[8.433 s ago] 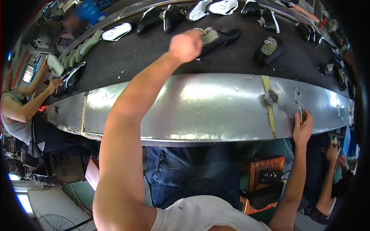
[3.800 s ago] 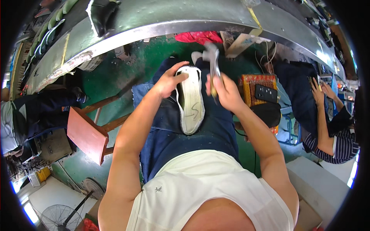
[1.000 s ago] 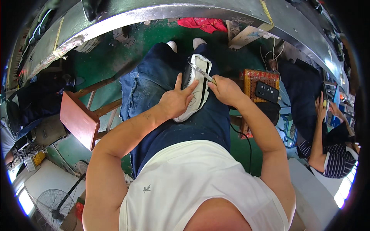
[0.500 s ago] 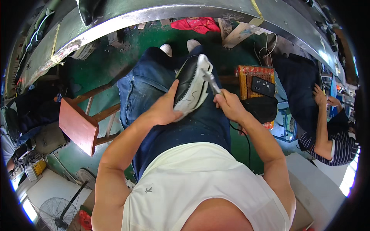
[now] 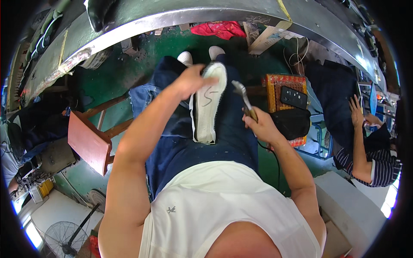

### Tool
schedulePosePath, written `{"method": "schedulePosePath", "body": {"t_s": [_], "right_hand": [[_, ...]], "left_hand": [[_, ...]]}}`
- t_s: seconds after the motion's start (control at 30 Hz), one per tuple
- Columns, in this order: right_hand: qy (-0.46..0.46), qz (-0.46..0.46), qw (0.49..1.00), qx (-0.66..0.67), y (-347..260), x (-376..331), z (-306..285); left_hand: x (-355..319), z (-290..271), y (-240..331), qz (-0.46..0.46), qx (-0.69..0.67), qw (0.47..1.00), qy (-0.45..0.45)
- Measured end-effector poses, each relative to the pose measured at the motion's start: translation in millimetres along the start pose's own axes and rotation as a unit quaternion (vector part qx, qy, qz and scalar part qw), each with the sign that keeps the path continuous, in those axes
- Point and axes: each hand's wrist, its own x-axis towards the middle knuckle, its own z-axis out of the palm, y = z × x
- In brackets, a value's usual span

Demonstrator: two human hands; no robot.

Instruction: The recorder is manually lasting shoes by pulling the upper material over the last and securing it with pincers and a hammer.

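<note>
On my lap lies a shoe, turned with its pale underside up and a dark pen mark on it. White strips edge its side, and its black upper is mostly hidden beneath. My left hand grips the far end, thumb or finger laid over the underside; motion blurs it slightly. To the right of the shoe, my right hand is closed round the handle of a metal hand tool. The tool's silvery head points away from me and stays apart from the shoe. Whether it is a hammer or pincers I cannot tell.
A metal-edged workbench curves across the far side. Right of me, a stool with a beaded seat bears a phone and a black pouch. A reddish wooden stool stands left. Another person's arm is far right.
The shoe has turned from its side to underside up. My left hand has moved from its near side to the far end. The tool in my right hand has come away from the shoe.
</note>
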Motion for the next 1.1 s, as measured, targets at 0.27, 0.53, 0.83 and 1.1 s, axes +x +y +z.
{"method": "schedulePosePath", "body": {"t_s": [0.27, 0.53, 0.83, 1.1], "right_hand": [[-0.064, -0.162, 0.966, -0.191, -54.9, 23.4, -6.9], [-0.196, -0.037, 0.904, -0.378, -109.4, 47.1, -8.4], [-0.047, -0.01, 0.985, -0.168, -52.7, 41.4, 39.1], [-0.052, -0.053, 0.966, -0.25, -58.8, 64.2, 8.9]], "left_hand": [[-94.2, 30.0, -35.1, 0.183, 0.269, 0.935, 0.141], [-60.0, 23.6, -88.8, 0.049, -0.186, 0.975, 0.109], [-39.3, 29.4, -77.6, -0.014, -0.329, 0.944, -0.014], [-40.0, 41.8, -65.8, 0.083, -0.124, 0.985, 0.083]]}}
